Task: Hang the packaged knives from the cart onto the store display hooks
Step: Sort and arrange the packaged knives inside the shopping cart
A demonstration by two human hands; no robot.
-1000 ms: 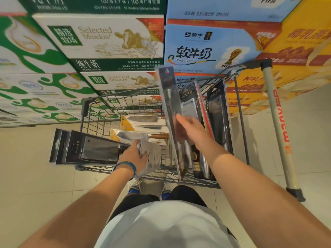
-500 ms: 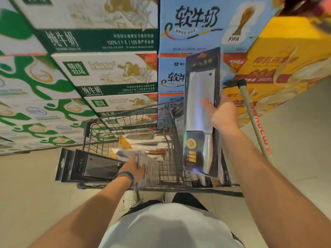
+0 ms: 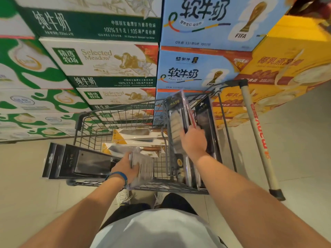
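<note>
Knife packs at grey wire shopping cart (image 3: pixel 78 121).
Clasping sideways stack of black knife packs (image 3: pixel 77 161) in left grip (image 3: pixel 125 169) over cart's near rim; pinching upright clear-fronted cleaver pack (image 3: pixel 176 120) in right grip (image 3: pixel 194 142), fingertips hidden behind.

Even indoor light, soft focus, motion blur, strong wide-angle bending at edges.

Open cart (image 3: pixel 114 120) top; stacked cartons (image 3: pixel 111 63) beyond
</note>
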